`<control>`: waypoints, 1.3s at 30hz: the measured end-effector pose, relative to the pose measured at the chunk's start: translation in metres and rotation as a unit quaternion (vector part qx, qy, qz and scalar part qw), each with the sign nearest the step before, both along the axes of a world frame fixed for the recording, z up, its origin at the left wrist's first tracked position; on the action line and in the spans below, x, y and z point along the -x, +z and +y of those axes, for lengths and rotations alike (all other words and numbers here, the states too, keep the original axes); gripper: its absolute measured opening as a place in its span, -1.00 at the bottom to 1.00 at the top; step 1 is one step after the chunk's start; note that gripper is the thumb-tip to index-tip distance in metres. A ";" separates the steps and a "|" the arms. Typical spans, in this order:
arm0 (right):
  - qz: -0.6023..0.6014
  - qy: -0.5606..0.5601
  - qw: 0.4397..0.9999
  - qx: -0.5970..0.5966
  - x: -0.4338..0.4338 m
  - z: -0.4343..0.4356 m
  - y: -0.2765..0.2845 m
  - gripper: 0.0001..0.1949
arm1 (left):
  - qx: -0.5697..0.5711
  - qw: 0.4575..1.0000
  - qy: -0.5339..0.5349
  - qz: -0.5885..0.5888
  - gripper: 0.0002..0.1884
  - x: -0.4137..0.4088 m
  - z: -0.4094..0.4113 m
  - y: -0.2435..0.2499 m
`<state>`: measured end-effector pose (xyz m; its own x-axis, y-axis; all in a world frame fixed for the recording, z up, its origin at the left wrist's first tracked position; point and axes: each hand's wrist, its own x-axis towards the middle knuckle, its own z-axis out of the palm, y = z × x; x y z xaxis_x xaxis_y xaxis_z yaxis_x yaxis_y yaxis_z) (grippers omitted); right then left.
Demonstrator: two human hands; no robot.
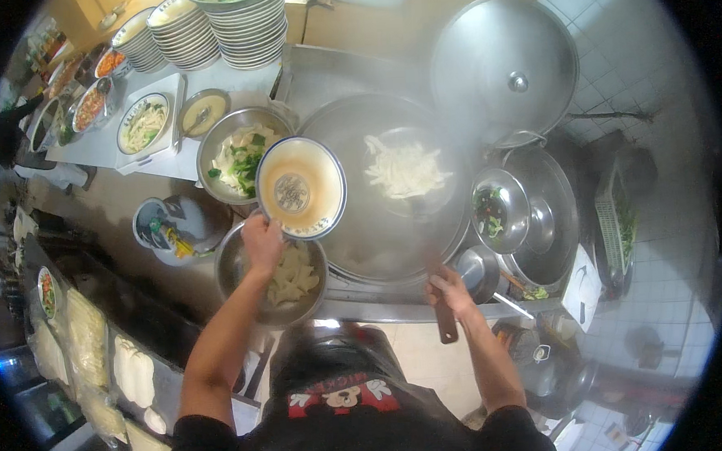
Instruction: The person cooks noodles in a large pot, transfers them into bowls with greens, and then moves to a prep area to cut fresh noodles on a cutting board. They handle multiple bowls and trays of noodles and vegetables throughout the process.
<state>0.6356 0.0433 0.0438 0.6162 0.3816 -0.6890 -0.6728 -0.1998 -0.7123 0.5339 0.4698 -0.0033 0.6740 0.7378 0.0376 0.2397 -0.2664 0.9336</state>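
My left hand [264,246] grips the rim of a cream bowl with a blue edge [322,184], its inside showing a brownish film. The bowl is held above a steel bowl of greens and pale noodle pieces [244,161] and a steel bowl of pale dough-like pieces [293,275]. In my right hand [449,289] is the brown handle of a utensil [445,322]; steam blurs its far end, over the near edge of a large steaming wok [349,226]. Pale noodles [404,168] lie heaped on a round, shiny surface, apparently a strainer, in the wok.
A big metal lid [505,65] stands behind at right, above a metal basin [559,215] holding a steel bowl with vegetables [492,212]. A saucepan [477,274] sits near the front edge. Stacked plates [247,41] and topping bowls [92,105] occupy the back left; a bucket [153,230] stands left.
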 end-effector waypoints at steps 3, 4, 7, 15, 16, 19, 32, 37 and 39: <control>-0.053 0.075 0.995 0.038 -0.004 -0.017 0.053 -0.70 | -0.093 0.993 -0.009 0.078 -0.74 -0.046 -0.008 -0.009; -0.077 0.080 0.992 0.052 0.000 -0.011 0.072 -0.72 | -0.093 0.991 -0.004 0.100 -0.71 -0.063 -0.010 -0.025; -0.149 0.107 0.977 0.112 0.029 0.003 0.088 -0.72 | 0.005 0.993 -0.022 0.117 -0.71 -0.114 -0.029 -0.053; -0.457 0.248 0.663 0.538 -0.022 0.004 0.041 -0.65 | 0.218 0.975 0.002 0.053 -0.80 -0.106 -0.068 -0.073; -0.453 0.259 0.657 0.543 -0.038 0.010 0.044 -0.65 | 0.284 0.958 0.034 0.010 -0.83 -0.098 -0.069 -0.077; -0.443 0.304 0.621 0.570 -0.098 -0.023 -0.033 -0.63 | 0.384 0.920 0.052 -0.057 -0.89 -0.080 -0.076 -0.059; 0.265 0.197 0.944 0.002 -0.063 0.067 -0.156 -0.85 | 0.415 0.893 0.070 -0.160 -0.77 0.047 -0.032 0.045; 0.205 0.113 0.971 0.050 -0.113 0.105 -0.184 -0.81 | 0.352 0.920 0.147 -0.095 -0.75 0.099 -0.012 0.054; 0.034 0.244 0.954 0.171 -0.134 0.114 -0.185 -0.84 | 0.365 0.899 0.194 -0.145 -0.80 0.111 -0.017 0.062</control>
<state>0.7698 0.1571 -0.1410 0.3714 0.3577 -0.8568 -0.4825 -0.7141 -0.5072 0.4229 0.4528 0.0589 0.4009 0.8143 -0.4198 -0.0985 0.4939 0.8639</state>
